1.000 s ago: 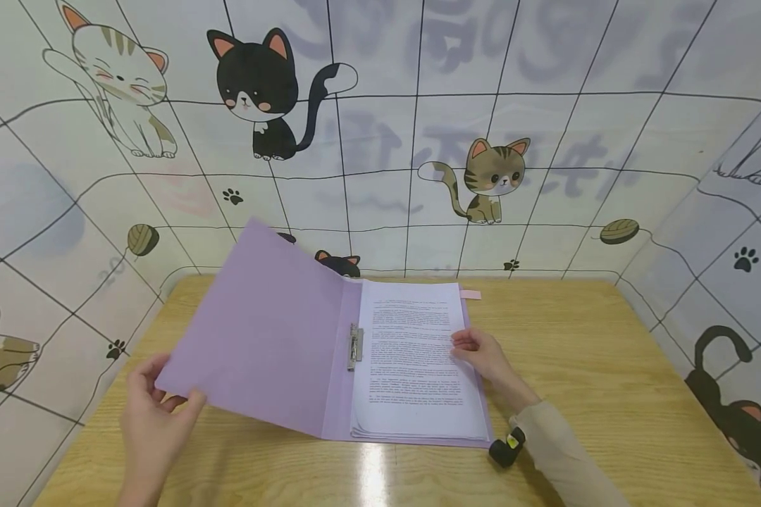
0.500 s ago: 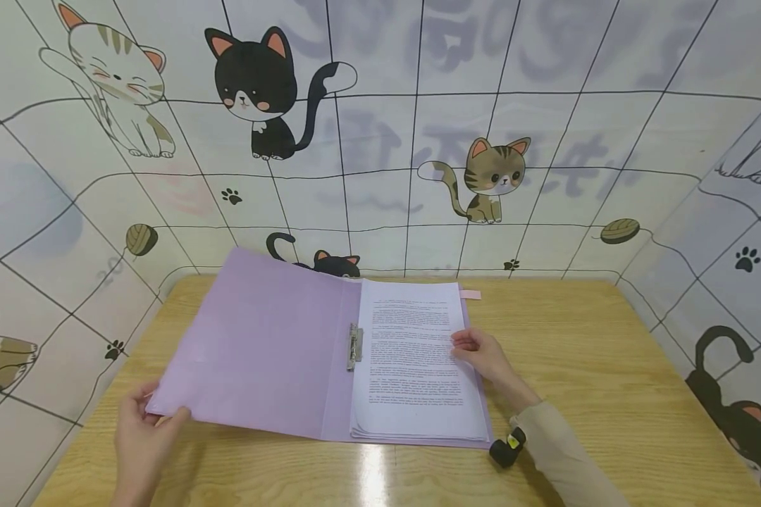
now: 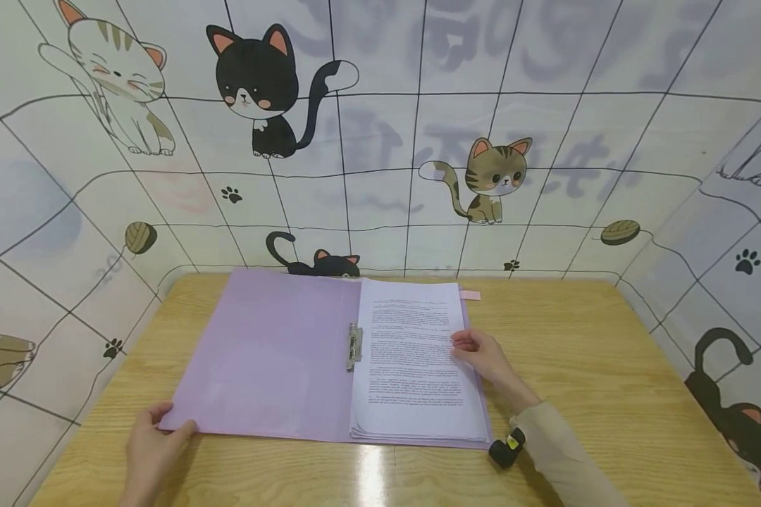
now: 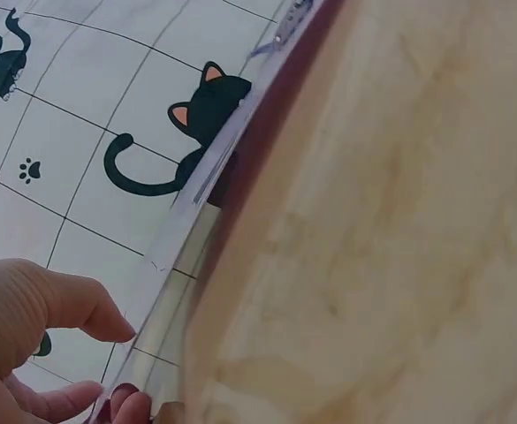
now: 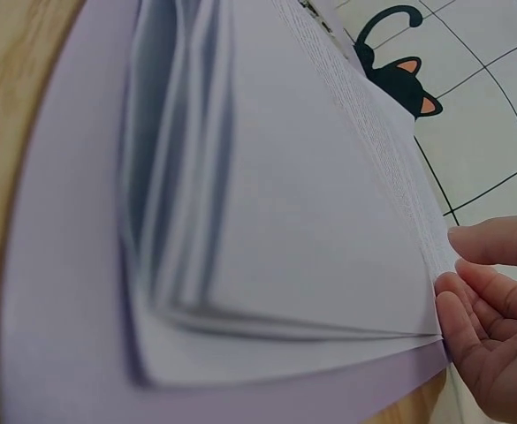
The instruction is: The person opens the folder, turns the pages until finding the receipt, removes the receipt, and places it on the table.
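Observation:
A purple folder [image 3: 266,359] lies spread open, its left cover nearly flat on the table. On its right half is a stack of printed sheets [image 3: 412,366], beside a metal clip [image 3: 354,347] at the spine. My left hand [image 3: 152,447] pinches the cover's near left corner between thumb and fingers; the left wrist view shows the hand [image 4: 37,336] at the cover's edge. My right hand [image 3: 488,359] rests at the right edge of the sheets, fingertips on the paper. In the right wrist view its fingers [image 5: 479,300] are bent at the edge of the stack.
The wooden table [image 3: 571,352] extends on both sides of the folder. A pink tab [image 3: 471,295] sticks out at the folder's upper right. A black device [image 3: 506,448] sits at my right wrist. Behind the table stands a wall covering [image 3: 387,197] printed with cats and grid lines.
My left hand has lowered the folder's left cover from a raised tilt to nearly flat on the table. The right hand and the sheets have stayed in place.

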Motion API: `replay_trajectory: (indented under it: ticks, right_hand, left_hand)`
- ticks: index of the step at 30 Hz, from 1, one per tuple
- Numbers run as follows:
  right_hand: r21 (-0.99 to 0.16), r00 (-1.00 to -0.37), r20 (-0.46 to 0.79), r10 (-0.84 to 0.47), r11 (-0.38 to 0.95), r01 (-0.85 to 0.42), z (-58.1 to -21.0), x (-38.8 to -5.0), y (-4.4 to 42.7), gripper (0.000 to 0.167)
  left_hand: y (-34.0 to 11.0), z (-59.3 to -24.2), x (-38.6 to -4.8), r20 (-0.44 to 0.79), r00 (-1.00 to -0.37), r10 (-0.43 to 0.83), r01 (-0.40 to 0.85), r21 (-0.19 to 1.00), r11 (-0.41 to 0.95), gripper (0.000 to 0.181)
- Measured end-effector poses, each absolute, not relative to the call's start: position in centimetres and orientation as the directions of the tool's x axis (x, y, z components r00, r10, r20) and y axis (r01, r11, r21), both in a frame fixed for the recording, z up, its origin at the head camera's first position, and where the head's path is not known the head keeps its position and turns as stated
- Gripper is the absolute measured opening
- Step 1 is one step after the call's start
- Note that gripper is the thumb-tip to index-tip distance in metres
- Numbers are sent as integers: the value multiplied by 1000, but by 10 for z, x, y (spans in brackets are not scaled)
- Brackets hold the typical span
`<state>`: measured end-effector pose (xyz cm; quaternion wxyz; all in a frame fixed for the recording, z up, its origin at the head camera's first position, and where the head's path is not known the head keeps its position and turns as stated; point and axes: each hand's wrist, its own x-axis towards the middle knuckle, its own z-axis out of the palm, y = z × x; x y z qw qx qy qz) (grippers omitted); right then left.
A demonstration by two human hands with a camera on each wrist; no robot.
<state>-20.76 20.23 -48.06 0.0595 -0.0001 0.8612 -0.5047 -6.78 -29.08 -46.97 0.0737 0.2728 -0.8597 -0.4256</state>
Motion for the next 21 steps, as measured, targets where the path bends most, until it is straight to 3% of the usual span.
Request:
replay_trajectory:
  ticks: [12,21]
  right_hand:
    - [-874,-993,-86,-81,485,36,-480,-206,201,26]
    - [-862,-993,-100,-57,504,58,-479,-205,200,26]
  left_hand:
    - [-297,-470,-64,12,-921,-389,-315,564,763,55]
    - [-260,-441,-75,384,-870,-311,-111,461,880,43]
